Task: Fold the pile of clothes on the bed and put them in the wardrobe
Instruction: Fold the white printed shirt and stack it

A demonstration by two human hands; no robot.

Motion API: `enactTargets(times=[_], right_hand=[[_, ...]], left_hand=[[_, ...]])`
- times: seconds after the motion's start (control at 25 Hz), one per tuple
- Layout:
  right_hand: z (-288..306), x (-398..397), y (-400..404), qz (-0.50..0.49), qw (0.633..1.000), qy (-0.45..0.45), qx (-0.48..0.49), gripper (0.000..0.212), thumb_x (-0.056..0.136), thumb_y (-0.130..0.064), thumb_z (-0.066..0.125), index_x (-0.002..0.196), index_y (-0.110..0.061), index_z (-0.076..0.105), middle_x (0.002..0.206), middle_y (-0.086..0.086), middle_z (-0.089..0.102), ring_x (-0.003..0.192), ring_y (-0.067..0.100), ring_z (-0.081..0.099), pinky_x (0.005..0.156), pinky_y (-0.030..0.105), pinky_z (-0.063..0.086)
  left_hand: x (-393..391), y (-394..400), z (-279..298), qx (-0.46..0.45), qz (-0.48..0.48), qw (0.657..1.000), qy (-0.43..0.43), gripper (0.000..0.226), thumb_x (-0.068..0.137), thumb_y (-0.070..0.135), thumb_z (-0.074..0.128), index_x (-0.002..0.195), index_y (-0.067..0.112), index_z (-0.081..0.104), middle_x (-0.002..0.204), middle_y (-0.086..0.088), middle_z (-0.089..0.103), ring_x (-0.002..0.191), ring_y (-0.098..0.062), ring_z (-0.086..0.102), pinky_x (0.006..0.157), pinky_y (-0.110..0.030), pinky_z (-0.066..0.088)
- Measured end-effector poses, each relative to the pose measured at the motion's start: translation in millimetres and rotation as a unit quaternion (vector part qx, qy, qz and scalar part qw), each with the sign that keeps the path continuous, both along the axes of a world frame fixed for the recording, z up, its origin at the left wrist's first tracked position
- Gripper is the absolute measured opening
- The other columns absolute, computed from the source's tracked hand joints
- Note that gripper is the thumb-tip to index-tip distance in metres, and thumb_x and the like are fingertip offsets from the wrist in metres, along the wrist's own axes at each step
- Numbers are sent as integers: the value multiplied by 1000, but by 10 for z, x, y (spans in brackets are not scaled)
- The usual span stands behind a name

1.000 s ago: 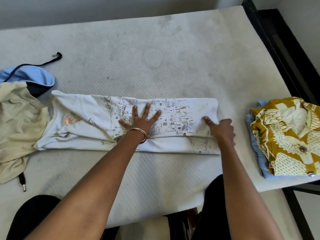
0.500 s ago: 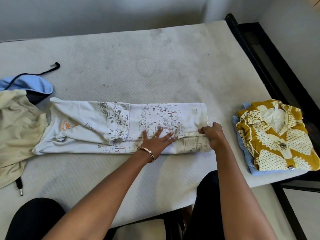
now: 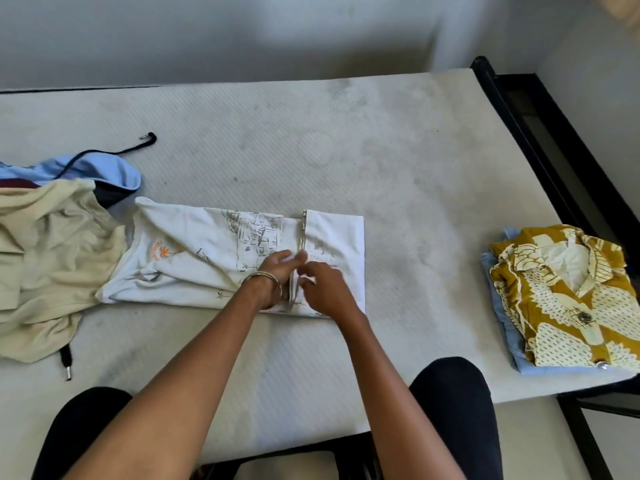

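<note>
A white printed T-shirt (image 3: 194,258) lies in a long strip across the mattress (image 3: 346,150), its right end folded back over the middle. My left hand (image 3: 277,275), with a bangle at the wrist, rests on the shirt at the fold's edge. My right hand (image 3: 323,289) lies on the folded flap right beside it, fingers curled at the hem. To the left lies an unfolded pile: a beige garment (image 3: 45,261) over a light blue one (image 3: 93,168). At the right sits a folded stack topped by a mustard patterned shirt (image 3: 568,299).
The black bed frame (image 3: 540,133) runs along the mattress's right side, next to a pale wall. A black drawstring (image 3: 114,152) trails from the blue garment. My knees in dark trousers are at the bed's near edge.
My right hand carried the shirt's right end leftward and folded it over the middle. My left hand shifted to meet it at the new edge. The camera tilted up a little.
</note>
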State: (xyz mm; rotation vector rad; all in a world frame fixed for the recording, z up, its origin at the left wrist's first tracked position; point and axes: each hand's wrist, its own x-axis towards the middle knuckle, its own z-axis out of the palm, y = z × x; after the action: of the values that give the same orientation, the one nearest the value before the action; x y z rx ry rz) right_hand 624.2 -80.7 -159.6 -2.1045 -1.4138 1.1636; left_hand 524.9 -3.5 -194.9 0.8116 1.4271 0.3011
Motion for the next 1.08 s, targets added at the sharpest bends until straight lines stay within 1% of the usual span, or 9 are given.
enactTargets(times=[0.12,0.28,0.4,0.48,0.72,0.88,0.92,0.96,1.08], right_hand=[[-108,254,-235,-235,970,-35,42,32,92,-3,51,118,-11,67,119,5,68,111,22,63,92,30,49],[-164,572,-371,-343,936,-23,70,24,96,-8,54,119,-6,62,110,10,68,105,25,63,82,29,46],[-294,604,-274,-341,938,56,39,39,97,-23,59,131,-6,50,105,10,64,107,29,61,86,34,46],[-425,572,-192,-294,954,56,-2,53,93,-30,65,137,-7,44,116,12,60,113,30,57,93,38,47],[-631,527,-86,-241,970,6,-29,58,86,-31,74,131,-5,49,126,13,56,115,30,54,90,35,43],[-512,552,-59,-313,942,114,-38,30,82,-14,75,107,-1,65,110,13,68,99,30,64,81,38,52],[-461,535,-40,-316,941,117,-31,22,81,-12,74,98,0,68,101,14,70,93,31,66,77,38,53],[-390,490,-14,-305,947,102,-21,18,81,-13,72,93,0,67,94,13,69,90,32,66,75,39,53],[-131,255,78,-227,967,115,31,24,82,-20,69,100,-7,61,95,8,66,92,29,64,79,41,53]], left_hand=[[76,-107,-128,88,-7,996,28,60,77,18,80,129,9,51,119,-8,52,107,-24,52,91,-32,43],[169,-46,-66,124,-15,991,47,48,69,20,80,113,12,61,101,-16,60,98,-29,59,82,-35,46],[84,-46,-16,196,-41,976,85,47,80,11,74,125,11,59,113,-18,62,106,-27,59,88,-31,46],[-24,-72,-35,241,-37,962,127,45,81,7,72,124,10,59,96,-9,58,90,-19,54,80,-21,41],[-152,-91,-134,301,-123,921,216,62,77,7,75,132,11,48,114,-23,58,104,-37,57,87,-38,44],[-106,-263,-75,492,-230,743,391,59,64,15,85,117,11,61,117,-18,51,100,-39,53,74,-46,50],[-78,-277,-50,518,-241,736,364,48,66,18,83,111,11,65,112,-17,55,97,-38,55,73,-45,52],[-27,-259,11,484,-251,785,295,37,75,24,78,109,11,68,110,-15,59,98,-35,58,77,-45,53],[128,-153,313,134,-169,975,47,42,87,53,61,102,15,68,99,-11,68,90,-28,66,76,-39,59]])
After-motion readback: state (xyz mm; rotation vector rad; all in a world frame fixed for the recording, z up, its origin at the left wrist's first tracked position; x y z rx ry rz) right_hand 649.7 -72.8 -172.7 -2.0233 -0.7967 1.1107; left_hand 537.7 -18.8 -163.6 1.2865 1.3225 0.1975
